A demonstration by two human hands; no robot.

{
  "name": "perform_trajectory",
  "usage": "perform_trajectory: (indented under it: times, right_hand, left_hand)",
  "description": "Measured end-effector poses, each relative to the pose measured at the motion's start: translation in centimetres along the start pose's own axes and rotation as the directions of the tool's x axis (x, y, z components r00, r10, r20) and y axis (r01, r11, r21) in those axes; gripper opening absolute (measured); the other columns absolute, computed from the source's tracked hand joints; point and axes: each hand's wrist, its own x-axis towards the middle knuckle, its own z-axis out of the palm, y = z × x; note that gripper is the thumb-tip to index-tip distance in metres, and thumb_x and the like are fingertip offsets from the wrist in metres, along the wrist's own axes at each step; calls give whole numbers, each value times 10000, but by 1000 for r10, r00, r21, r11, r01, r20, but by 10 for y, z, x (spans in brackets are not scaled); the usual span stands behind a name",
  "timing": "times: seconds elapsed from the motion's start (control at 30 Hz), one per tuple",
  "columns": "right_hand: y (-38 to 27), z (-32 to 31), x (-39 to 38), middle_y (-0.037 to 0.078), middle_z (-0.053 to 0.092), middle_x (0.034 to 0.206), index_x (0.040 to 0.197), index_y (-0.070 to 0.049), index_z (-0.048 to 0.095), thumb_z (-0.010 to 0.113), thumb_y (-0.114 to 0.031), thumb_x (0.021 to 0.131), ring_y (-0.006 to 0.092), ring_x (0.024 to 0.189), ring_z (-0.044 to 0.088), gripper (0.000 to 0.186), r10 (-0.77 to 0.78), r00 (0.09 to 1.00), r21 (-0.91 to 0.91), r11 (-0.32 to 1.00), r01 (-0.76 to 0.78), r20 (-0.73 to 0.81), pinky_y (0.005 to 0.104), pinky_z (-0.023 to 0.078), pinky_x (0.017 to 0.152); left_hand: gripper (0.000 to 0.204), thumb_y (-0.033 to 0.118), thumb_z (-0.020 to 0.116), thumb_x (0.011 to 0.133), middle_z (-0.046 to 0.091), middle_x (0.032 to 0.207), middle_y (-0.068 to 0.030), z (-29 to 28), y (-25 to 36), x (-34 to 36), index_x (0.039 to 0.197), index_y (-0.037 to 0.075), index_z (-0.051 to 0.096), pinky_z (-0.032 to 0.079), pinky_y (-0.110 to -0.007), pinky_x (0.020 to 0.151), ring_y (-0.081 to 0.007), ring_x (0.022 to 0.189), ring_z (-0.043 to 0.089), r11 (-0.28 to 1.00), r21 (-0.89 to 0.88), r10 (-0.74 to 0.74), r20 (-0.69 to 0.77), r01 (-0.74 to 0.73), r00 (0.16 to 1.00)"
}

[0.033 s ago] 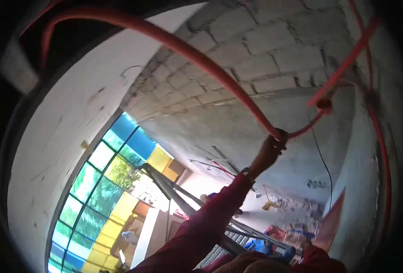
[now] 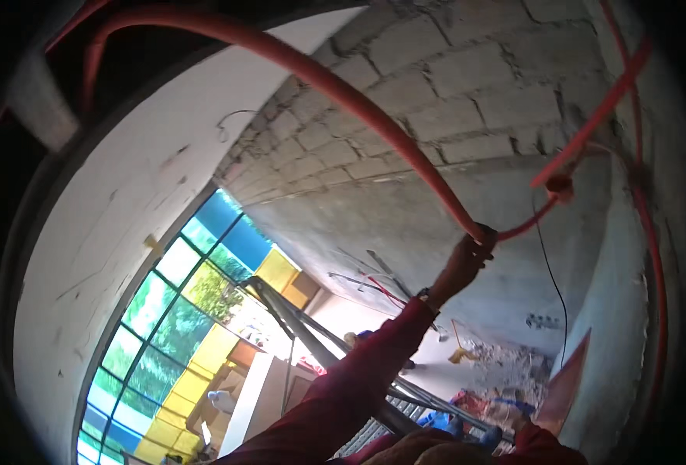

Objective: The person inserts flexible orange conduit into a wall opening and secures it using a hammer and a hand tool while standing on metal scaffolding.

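Observation:
A thick orange flexible conduit (image 2: 374, 116) sweeps down from the dark upper left in a long arc. My left hand (image 2: 474, 252) is closed around its lower part, arm stretched out in a red sleeve. Beyond my fingers a thinner orange length (image 2: 525, 225) runs up to a knot-like orange joint (image 2: 560, 187). A straight orange piece (image 2: 594, 112) slants up to the right from there. Low at the right, my right hand (image 2: 518, 421) is small in view, close to a grey metal tube (image 2: 474, 422); its fingers are not clear.
Below me are scaffold tubes (image 2: 296, 325) and a ribbed metal platform (image 2: 366, 434). Rubble (image 2: 505, 364) lies on the floor by the part-plastered block wall (image 2: 451, 93). A black wire (image 2: 553, 283) hangs down it. Another person (image 2: 358, 338) is far below. Windows (image 2: 168, 310) stand at left.
The whole view has shifted slightly, so things sit a little further right and lower. My left hand keeps its grip on the conduit.

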Motion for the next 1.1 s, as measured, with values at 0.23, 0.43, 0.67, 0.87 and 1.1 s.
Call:
perform_trajectory:
  times: [0.23, 0.43, 0.67, 0.87, 1.1]
  right_hand:
    - [-7, -11, 4, 5, 591, 630, 672, -151, 629, 734, -161, 749, 199, 551, 600, 130, -16, 999, -18, 1000, 16, 30, 379, 454, 490]
    - [13, 8, 4, 5, 594, 630, 674, -152, 632, 735, -158, 745, 198, 552, 603, 125, -49, 999, -6, 999, 49, -1, 378, 453, 488]
    - [36, 65, -16, 6, 597, 629, 675, -152, 636, 735, -154, 740, 198, 553, 606, 118, -20, 1000, 44, 999, 21, -13, 377, 452, 487]
    - [76, 91, -43, 7, 600, 629, 677, -152, 639, 735, -150, 736, 198, 554, 608, 113, 130, 991, 155, 980, -125, -25, 377, 452, 485]
    - [117, 127, -41, 7, 603, 629, 678, -152, 643, 736, -146, 731, 197, 555, 612, 107, 191, 978, 307, 939, -156, -88, 376, 451, 484]
  left_hand:
    - [389, 432, 562, 1022, 603, 1026, -21, -4, -3, -10, 1225, 101, 537, 501, -278, 634, -117, 806, 627, 994, -35, -110, -65, 107, 992]
    - [406, 382, 571, 1017, 618, 1030, -20, -8, -31, -4, 1295, 95, 501, 495, -275, 607, -108, 787, 621, 994, -92, -57, -42, 53, 997]
    - [374, 356, 468, 1061, 625, 1173, -69, -32, -12, 5, 1294, 77, 555, 534, -296, 642, -165, 844, 682, 999, 12, -39, -36, 40, 999]
    - [394, 389, 557, 1039, 643, 1101, -87, -3, -3, 19, 1237, 49, 555, 547, -291, 644, -161, 829, 688, 997, -6, -73, -55, 73, 996]
    - [325, 341, 532, 1056, 635, 1216, -110, -5, -7, 10, 1223, 63, 530, 572, -374, 827, -216, 1027, 670, 1000, 19, 8, 22, -8, 1000]
